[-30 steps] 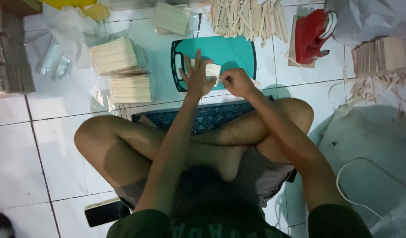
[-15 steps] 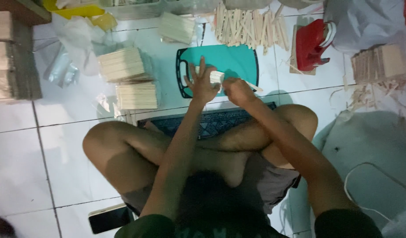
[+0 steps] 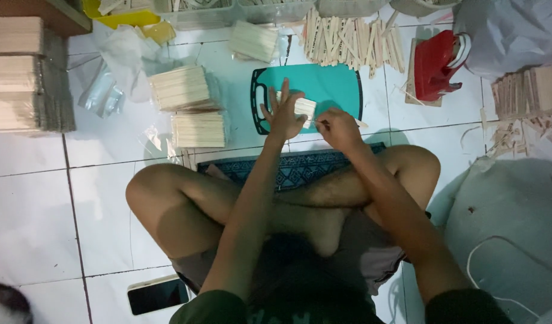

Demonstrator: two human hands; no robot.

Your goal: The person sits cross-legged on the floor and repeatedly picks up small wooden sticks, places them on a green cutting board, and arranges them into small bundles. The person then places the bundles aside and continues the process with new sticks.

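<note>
I sit cross-legged on a tiled floor. A teal cutting board (image 3: 333, 84) lies in front of my knees. On it rests a small bundle of pale wooden sticks (image 3: 304, 107). My left hand (image 3: 283, 116) presses flat on that bundle with fingers spread. My right hand (image 3: 337, 128) is closed around a thin stick-like tool (image 3: 361, 123) at the bundle's right end; I cannot tell what kind of tool it is.
Two stacks of pale sticks (image 3: 183, 87) (image 3: 199, 130) sit left of the board, and loose sticks (image 3: 351, 37) lie behind it. A red tape dispenser (image 3: 439, 65) stands at the right. Wooden stacks (image 3: 15, 72) line the far left. A phone (image 3: 159, 294) lies by my left leg.
The camera view has shifted slightly. Both hands stay on the stick bundle at the cutting board, with only small movement.
</note>
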